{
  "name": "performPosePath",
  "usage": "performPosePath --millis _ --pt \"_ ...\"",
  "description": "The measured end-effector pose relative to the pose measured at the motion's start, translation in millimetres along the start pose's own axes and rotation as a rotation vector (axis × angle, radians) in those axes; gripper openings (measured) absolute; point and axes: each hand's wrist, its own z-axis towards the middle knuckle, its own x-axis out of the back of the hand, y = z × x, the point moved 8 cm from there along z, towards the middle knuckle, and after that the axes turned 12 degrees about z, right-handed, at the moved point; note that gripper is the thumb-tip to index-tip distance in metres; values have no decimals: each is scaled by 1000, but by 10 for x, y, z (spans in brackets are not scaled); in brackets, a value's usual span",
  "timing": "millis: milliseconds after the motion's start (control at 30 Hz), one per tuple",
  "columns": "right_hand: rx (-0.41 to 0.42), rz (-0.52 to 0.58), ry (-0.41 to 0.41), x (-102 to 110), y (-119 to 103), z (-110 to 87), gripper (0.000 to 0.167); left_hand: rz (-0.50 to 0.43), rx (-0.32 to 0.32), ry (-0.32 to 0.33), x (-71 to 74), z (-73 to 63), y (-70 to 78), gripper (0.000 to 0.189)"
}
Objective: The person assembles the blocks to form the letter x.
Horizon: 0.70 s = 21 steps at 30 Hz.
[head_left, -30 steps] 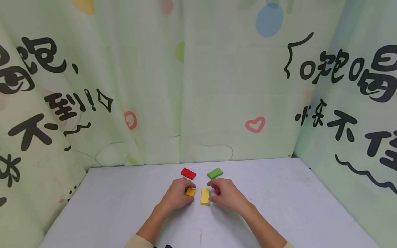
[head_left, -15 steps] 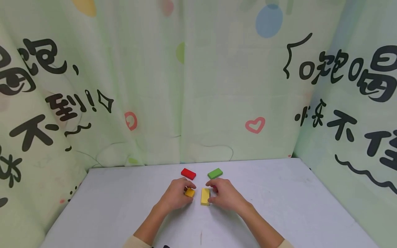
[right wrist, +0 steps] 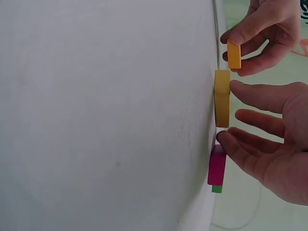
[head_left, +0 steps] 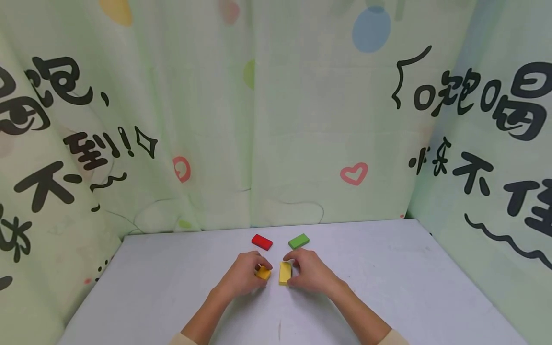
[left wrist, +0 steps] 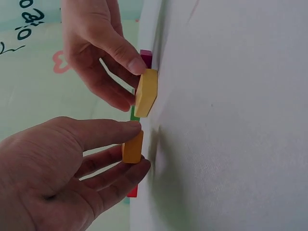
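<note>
My left hand (head_left: 245, 274) pinches a small orange block (head_left: 263, 273) between thumb and fingertips, as the left wrist view also shows. Beside it, a longer yellow block (head_left: 285, 273) rests on the white table (head_left: 172, 287). My right hand (head_left: 311, 272) spans the yellow block from the right: its thumb (right wrist: 240, 90) is at the near end, while a fingertip lies just past the far end with a slight gap. A magenta block (right wrist: 217, 166) sits beyond the right fingers in the right wrist view; in the head view the right hand hides it.
Farther back on the table lie a red block (head_left: 261, 242) and a green block (head_left: 299, 241), side by side and apart. A pale green curtain (head_left: 302, 143) with black lettering surrounds the table at the back and sides.
My right hand has moved left, its thumb and fingers coming around the yellow block, and the magenta block has gone out of sight behind it. The left hand and orange block have shifted slightly nearer.
</note>
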Motion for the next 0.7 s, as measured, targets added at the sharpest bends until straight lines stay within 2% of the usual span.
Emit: performPosePath --millis 167,700 --pt "-29 24 -18 -36 30 7 48 -7 -19 -17 -9 -42 36 25" --pt "-11 28 -36 -75 35 39 52 -41 -41 -86 -128 -221 114 23"
